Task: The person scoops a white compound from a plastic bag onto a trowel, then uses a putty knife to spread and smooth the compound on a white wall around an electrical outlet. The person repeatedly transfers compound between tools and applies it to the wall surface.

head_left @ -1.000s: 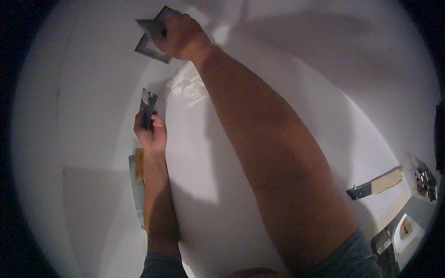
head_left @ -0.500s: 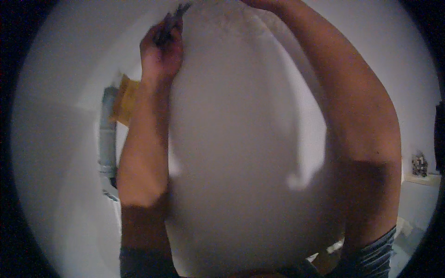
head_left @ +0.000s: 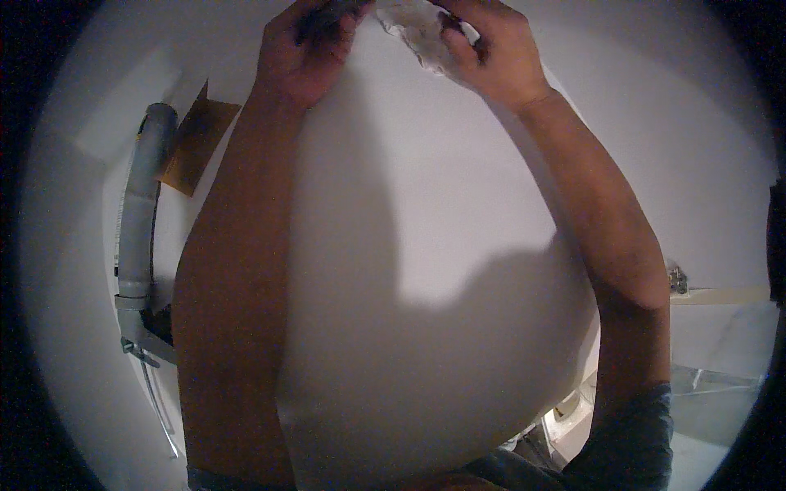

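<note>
Between my forearms a large white sheet (head_left: 344, 344) spreads, with its curved lower edge near my body. At the top, my left hand (head_left: 307, 57) is closed around a dark tool (head_left: 332, 20); its kind is too dim to tell. My right hand (head_left: 499, 53) pinches a crumpled white piece (head_left: 417, 37) with a ragged edge, over the upper part of the sheet. Whether that piece is paper or cloth I cannot tell. Shadows of my arms fall across the sheet.
To the left of my left arm is a grey caulking gun (head_left: 141, 213) with a thin rod, beside a brown folded card (head_left: 196, 147). At the right, a small cluster of shiny bits (head_left: 678, 278) sits by a pale ledge (head_left: 720, 296).
My right hand has come down into view with the crumpled white piece in its fingers. My left hand has moved up and slightly right, still closed on the dark tool. The view has shifted.
</note>
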The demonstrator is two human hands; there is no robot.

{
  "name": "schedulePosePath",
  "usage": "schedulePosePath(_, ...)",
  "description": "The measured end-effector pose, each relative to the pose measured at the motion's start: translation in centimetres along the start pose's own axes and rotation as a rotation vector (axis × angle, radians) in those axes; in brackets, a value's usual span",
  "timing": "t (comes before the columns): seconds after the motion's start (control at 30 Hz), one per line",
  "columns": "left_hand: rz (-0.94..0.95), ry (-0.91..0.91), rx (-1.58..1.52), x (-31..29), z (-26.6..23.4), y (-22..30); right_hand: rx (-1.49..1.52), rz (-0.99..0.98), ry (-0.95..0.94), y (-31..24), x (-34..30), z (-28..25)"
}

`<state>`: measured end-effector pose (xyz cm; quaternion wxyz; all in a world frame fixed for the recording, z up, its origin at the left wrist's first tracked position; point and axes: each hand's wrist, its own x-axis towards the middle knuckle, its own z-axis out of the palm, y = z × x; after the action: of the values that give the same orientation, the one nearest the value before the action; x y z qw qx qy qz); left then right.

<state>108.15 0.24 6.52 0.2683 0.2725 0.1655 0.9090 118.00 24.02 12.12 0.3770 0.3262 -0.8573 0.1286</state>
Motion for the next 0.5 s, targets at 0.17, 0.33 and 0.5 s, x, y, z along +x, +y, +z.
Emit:
schedulePosePath(0.17, -0.014, 0.088, 0.122, 0.4, 0.7, -1.7, -0.038, 0.047, -0.010, 2.3, -0.3, -4.7)
schedulePosePath(0.33, 0.078, -0.201, 0.455, -0.2, -0.6, -2.3, 0.078, -0.121, -0.072, 3.7, 0.9, -6.8)
schedulePosePath(0.5, 0.056, -0.098, 0.443, -0.4, 3.4, -3.4, 0.029, -0.239, -0.133, 2.6, 2.3, -7.0)
